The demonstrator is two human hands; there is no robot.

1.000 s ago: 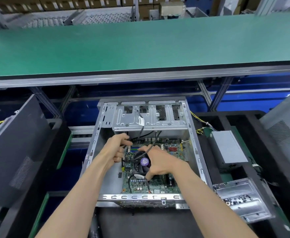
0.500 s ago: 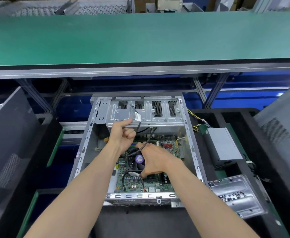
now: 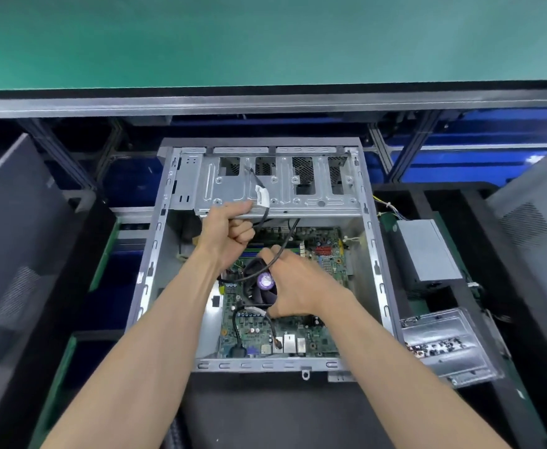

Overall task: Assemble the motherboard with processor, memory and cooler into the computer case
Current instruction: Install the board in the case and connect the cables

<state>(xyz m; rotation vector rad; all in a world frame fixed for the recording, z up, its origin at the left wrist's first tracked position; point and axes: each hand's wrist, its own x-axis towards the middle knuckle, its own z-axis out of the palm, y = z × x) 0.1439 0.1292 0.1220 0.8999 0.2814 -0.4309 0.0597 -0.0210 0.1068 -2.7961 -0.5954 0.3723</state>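
The open grey computer case [image 3: 150, 270] lies flat in front of me with the green motherboard [image 3: 301, 338] inside it. The black cooler [image 3: 259, 293] with a purple centre label sits on the board. My right hand [image 3: 301, 286] grips the cooler from the right, thumb under its near edge. My left hand [image 3: 230, 228] is curled into a fist at the lower edge of the drive cage [image 3: 304, 196], thumb along that edge, holding a black cable [image 3: 262, 209] that carries a white label. A second black cable [image 3: 278, 254] loops across the cooler between both hands.
A grey power supply [image 3: 424, 251] with loose wires lies right of the case. A metal bracket tray [image 3: 447, 348] with small parts sits at the near right. Dark side panels lean at left [image 3: 16, 241] and right [image 3: 531, 228]. The green conveyor belt [image 3: 265, 37] runs behind.
My left hand rose from the cables near the board up to the drive cage's edge, taking the black cable with it. My right hand stayed on the cooler.
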